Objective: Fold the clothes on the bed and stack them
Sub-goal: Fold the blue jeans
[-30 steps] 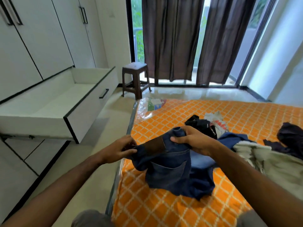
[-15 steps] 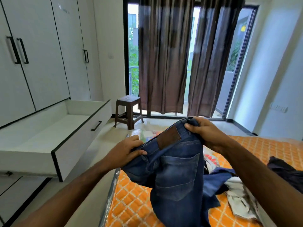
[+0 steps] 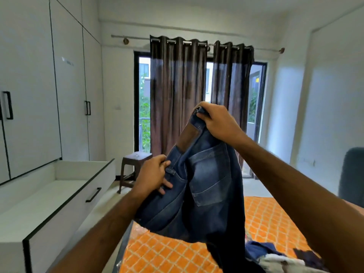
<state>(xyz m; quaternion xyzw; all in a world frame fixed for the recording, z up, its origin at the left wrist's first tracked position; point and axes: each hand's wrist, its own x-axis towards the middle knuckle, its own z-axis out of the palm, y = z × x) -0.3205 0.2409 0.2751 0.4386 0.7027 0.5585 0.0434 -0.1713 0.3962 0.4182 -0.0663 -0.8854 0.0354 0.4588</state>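
Both hands grip faded blue denim jeans (image 3: 204, 186) above an orange patterned bed (image 3: 264, 219), right hand (image 3: 218, 121) clenching the waistband high, left hand (image 3: 152, 174) pinching it lower.

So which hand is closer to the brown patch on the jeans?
Right. The right hand grips the waistband just above the brown patch; the left hand holds the jeans lower down, to its left.

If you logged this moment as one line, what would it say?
step: lifting jeans to fold | left hand: grips waistband | right hand: grips waistband, higher | jeans: above bed, unfolded | pile: waiting
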